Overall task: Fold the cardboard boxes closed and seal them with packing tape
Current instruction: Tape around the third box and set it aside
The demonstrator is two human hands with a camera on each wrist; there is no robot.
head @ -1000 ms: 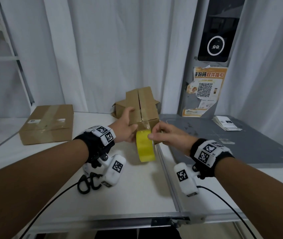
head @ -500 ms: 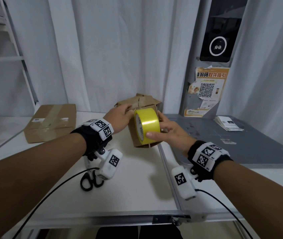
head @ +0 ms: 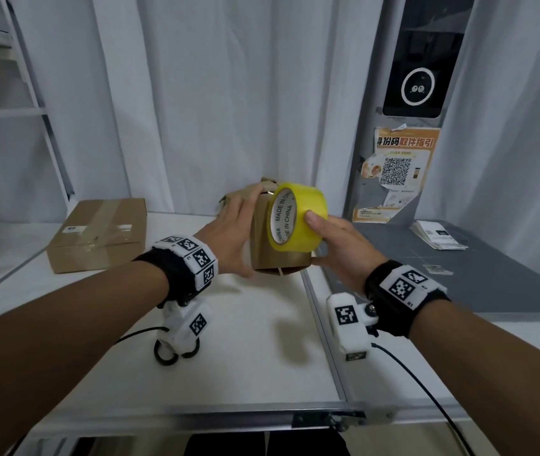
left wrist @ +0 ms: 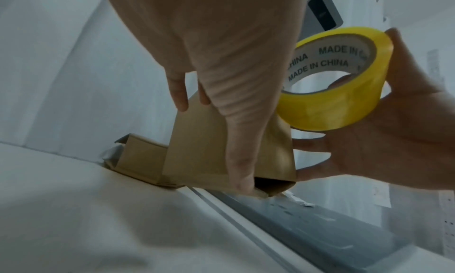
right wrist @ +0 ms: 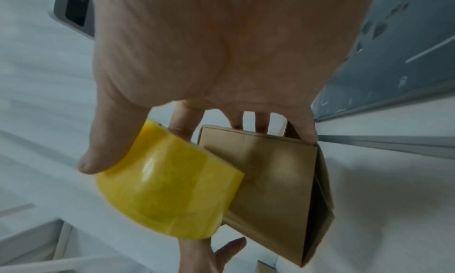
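Small box [head: 278, 255] now tipped upright off bench [head: 245, 357]; left hand [head: 229, 238] gripping it, right hand [head: 334, 245] grasping tape roll [head: 298, 222] at 12 o'clock; tape being run over.

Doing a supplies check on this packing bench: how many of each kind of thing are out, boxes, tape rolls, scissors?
Cardboard boxes: 2, a held box and a taped box
Yellow tape rolls: 1
Scissors: 1
Total: 4

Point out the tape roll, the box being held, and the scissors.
tape roll [head: 308, 232], head view, on its yellow outer band
box [head: 262, 248], head view, on its near brown side
scissors [head: 166, 355], head view, on a black handle loop
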